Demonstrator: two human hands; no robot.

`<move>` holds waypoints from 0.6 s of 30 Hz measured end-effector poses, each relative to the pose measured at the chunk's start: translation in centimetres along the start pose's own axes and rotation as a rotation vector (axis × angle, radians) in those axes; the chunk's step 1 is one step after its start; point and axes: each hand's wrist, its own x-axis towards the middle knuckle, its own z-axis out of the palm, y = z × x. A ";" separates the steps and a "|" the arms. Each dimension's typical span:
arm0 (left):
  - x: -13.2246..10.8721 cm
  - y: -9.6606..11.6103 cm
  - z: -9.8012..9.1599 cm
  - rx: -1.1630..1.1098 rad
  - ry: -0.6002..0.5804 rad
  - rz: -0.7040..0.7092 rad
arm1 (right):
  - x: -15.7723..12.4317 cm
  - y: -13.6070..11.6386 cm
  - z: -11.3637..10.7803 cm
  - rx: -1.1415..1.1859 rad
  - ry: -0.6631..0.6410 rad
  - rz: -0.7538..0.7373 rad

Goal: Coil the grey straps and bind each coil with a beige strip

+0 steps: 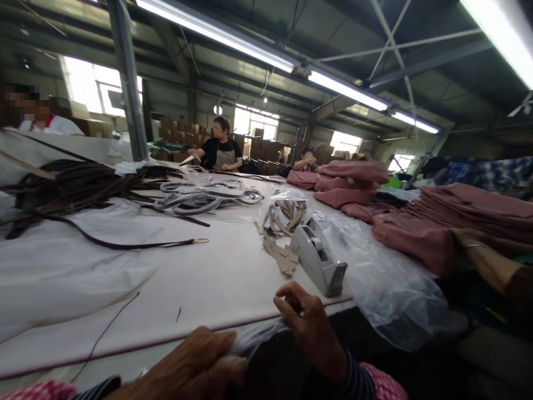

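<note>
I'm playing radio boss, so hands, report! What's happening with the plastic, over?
Left hand at the clear plastic, grip unclear. Right hand beside it, partly curled. Tape dispenser stands just beyond right hand.

Mfg. wkshop, roof beams (428, 65), tube lights (348, 90), stacked ctns. (179, 133), pink matl. piles (478, 205), worktable (208, 278)

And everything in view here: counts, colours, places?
Table: one, whitish, centre
Dark straps: many, brown, table left
Looped straps: several, grey, centre
Bag: one, clear, centre
Strips: many, beige, inside and beside bag
Tape dispenser: one, grey, near edge
Plastic sheeting: some, translucent, table left and right
Folded fabric: many, pink, right
Threads: two, dark, near left
Plaid cloth: some, blue, far right
Ceiling lights: several, white, overhead
Windows: several, bright, background
Boxes: many, brown, background
Workers: three, mixed clothing, background
Another's arm: one, bare, right edge
Left hand: one, bare, bottom centre
Right hand: one, bare, before dispenser
</note>
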 end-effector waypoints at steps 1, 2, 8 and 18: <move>0.5 0.8 0.2 -0.057 0.000 -0.040 | -0.5 -0.1 0.5 -0.079 0.098 -0.074; 1.3 1.7 0.3 -0.126 -0.007 -0.092 | -1.1 -0.4 1.3 -0.125 0.184 -0.139; 6.5 6.6 -0.2 -0.852 0.053 -0.336 | -2.7 -2.5 7.0 -0.079 0.357 -0.247; 9.0 4.6 -2.5 -0.631 0.361 -0.146 | -1.7 -2.0 11.1 0.345 0.012 0.175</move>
